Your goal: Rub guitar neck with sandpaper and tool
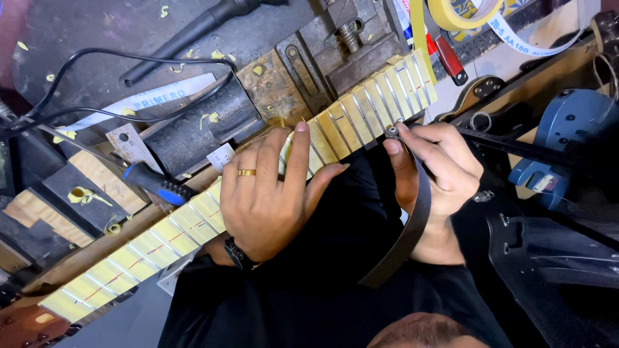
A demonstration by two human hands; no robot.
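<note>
Here, the long masked guitar fretboard with metal frets (213, 212) is pressed flat by the left hand (271, 193); at three o'clock, a dark flat file (412, 219) is grasped in the right hand (438, 174).

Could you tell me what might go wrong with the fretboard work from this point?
The right hand works a small metal tool at the taped fretboard; a slip might gouge it or hit the left hand pressing nearby. The black cable lying close could snag.
</note>
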